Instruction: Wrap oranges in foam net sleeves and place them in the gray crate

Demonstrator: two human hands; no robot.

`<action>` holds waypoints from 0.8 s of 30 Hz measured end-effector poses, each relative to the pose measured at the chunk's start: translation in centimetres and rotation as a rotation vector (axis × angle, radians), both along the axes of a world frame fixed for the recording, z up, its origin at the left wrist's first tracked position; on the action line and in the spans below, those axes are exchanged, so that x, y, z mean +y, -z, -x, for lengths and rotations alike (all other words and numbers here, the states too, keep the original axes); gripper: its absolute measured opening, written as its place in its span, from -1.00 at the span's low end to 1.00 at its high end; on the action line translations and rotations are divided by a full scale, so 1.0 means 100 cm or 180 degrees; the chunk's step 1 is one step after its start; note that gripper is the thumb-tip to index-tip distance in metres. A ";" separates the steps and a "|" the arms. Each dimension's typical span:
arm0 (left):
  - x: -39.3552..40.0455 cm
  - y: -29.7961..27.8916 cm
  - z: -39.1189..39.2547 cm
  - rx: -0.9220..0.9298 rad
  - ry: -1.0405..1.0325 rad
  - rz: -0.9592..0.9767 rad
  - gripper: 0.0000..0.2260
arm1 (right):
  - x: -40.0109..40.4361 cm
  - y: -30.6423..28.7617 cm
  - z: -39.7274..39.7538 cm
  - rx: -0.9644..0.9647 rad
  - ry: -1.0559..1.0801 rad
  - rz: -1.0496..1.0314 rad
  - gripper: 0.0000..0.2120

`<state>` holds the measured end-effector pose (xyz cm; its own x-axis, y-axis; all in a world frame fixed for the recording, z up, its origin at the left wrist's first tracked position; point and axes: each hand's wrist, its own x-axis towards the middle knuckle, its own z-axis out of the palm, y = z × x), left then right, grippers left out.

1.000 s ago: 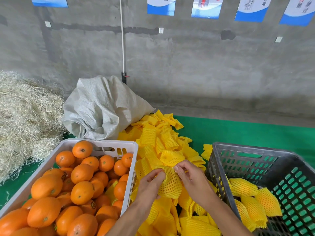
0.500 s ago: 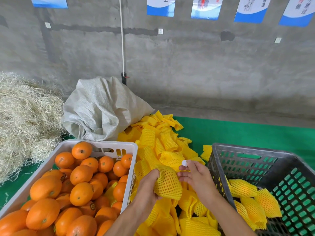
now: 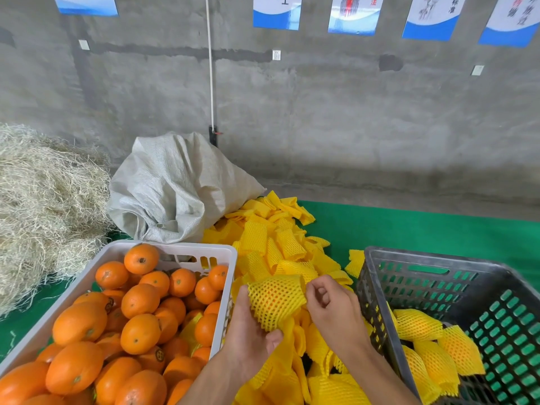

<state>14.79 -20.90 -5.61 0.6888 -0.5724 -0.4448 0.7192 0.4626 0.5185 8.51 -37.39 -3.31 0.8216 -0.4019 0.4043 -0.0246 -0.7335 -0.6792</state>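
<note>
- We work on a green mat that meets a rough grey concrete wall; blue-and-white posters hang along the wall's top edge at 12 o'clock.
- At 9 o'clock we see a tangled heap of pale straw, and at 11 o'clock a crumpled woven sack slumped against the wall.
- A white plastic crate at 7 o'clock brims with smooth, glossy oranges.
- A loose pile of yellow foam net sleeves, soft and lattice-cut, spills down the middle between the two crates.
- Our left hand cups a wrapped orange from below, fingers curled round it; orange skin shows through the mesh.
- Our right hand hovers just beside that fruit at its 3 o'clock, fingers loosely curled, holding nothing.
- The gray crate, slotted and dark, sits at 4 o'clock with several netted oranges on its floor.
</note>
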 end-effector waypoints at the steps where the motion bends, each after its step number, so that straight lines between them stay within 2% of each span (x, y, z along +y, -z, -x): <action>1: 0.000 0.000 0.000 -0.0048 0.0000 -0.0065 -0.39 | -0.001 -0.003 0.001 -0.0203 0.0118 -0.0029 -0.85; 4: -0.001 -0.001 0.002 -0.0085 -0.0029 -0.0103 -0.42 | -0.009 -0.008 0.002 -0.0568 0.0171 -0.0192 -0.87; 9: -0.002 -0.005 0.006 -0.0055 -0.0077 -0.0117 -0.43 | -0.005 0.001 0.002 -0.0228 -0.0627 -0.0125 -0.87; 11: -0.002 -0.007 0.008 -0.0011 -0.0114 -0.0097 -0.43 | -0.007 0.003 0.000 -0.0256 -0.0590 -0.0314 -0.86; 15: -0.003 -0.009 0.008 0.0129 -0.0147 -0.0070 -0.41 | -0.010 0.006 0.000 -0.0311 -0.0644 -0.0561 -0.71; 19: -0.002 -0.009 0.007 0.0183 -0.0131 -0.0048 -0.40 | -0.007 0.014 -0.003 -0.0007 -0.0759 -0.0764 -0.84; 24: -0.004 -0.011 0.011 0.0084 0.0023 -0.0045 -0.45 | -0.010 0.018 -0.006 0.0037 -0.0559 -0.0982 -0.80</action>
<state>13.71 -21.25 -4.53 0.6726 -0.5710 -0.4707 0.7360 0.4500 0.5058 9.12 -38.39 -5.10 0.8928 -0.3559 0.2763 0.0747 -0.4877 -0.8698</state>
